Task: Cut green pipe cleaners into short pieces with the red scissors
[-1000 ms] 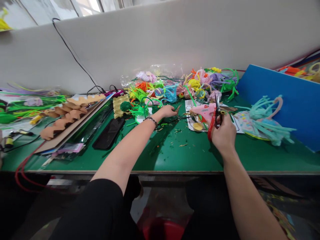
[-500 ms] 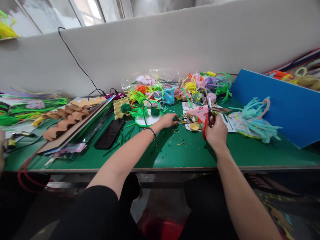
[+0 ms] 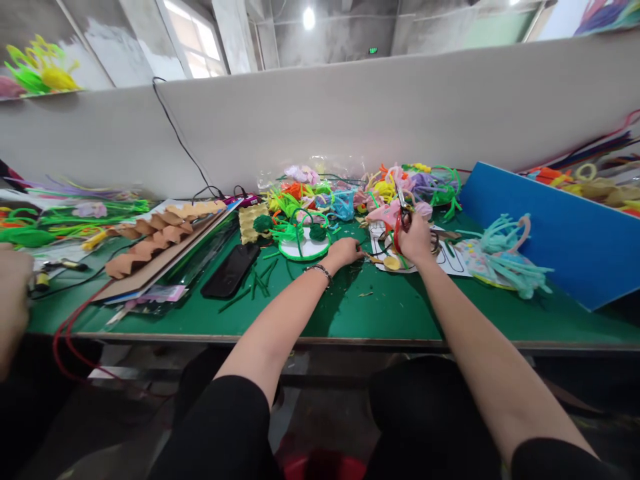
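My right hand (image 3: 416, 239) is closed around scissors with red handles (image 3: 398, 233), their blades pointing up and away from me. A pink object (image 3: 384, 215) shows just beside the blades; whether the hand touches it I cannot tell. My left hand (image 3: 345, 252) rests low over the green table, fingertips pinched together; what they hold, if anything, is too small to make out. Thin brownish scraps (image 3: 373, 257) lie by those fingertips. Under the scissors is a white sheet with black outlines (image 3: 453, 261), with a small yellowish round piece (image 3: 392, 263) on it.
Green pipe-cleaner work on a white disc (image 3: 305, 248) sits beside my left hand. A black phone (image 3: 231, 270) and corrugated strips (image 3: 150, 250) lie leftward. Colourful fuzzy pieces (image 3: 345, 203) fill the back. A blue board (image 3: 555, 233) leans right. Another person's hand (image 3: 13, 300) shows at left.
The view has tilted up and shifted left. My right hand has moved left and farther back with the scissors. My left hand stays low over the table, fingertips pinched.
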